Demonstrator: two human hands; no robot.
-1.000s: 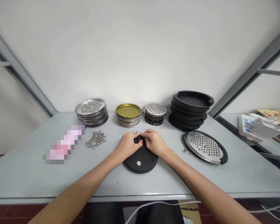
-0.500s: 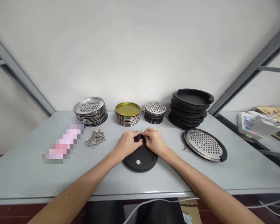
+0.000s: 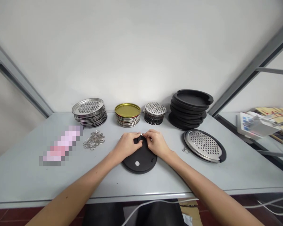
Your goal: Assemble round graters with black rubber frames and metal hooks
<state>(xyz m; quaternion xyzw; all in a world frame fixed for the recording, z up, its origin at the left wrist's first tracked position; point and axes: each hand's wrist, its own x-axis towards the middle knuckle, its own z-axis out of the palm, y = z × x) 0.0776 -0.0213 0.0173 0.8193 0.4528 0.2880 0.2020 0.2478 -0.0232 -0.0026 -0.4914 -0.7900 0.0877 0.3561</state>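
A round black disc (image 3: 141, 159) with a white dot lies on the grey table near its front edge. My left hand (image 3: 129, 144) is closed at the disc's far edge, thumb pressed on it. From the other side my right hand (image 3: 157, 143) is closed at the same edge, its fingertips almost meeting the left ones. A small shiny metal piece (image 3: 141, 135) shows between the fingertips; most of it is hidden. Metal hooks (image 3: 94, 140) lie in a pile to the left. A perforated metal disc (image 3: 204, 145) in a black holder rests to the right, with small hooks (image 3: 185, 150) beside it.
Along the wall stand stacks of metal grater discs (image 3: 89, 108), gold-topped lids (image 3: 127, 110), small spiked discs (image 3: 155, 109) and black holders (image 3: 191, 99). A blurred pink item (image 3: 63, 144) lies left. A power strip (image 3: 247, 125) sits beyond the frame at right.
The view has shifted slightly, moving the scene a little left. Both hands remain at the disc's far edge, and the shiny metal piece between the fingertips shows more clearly.
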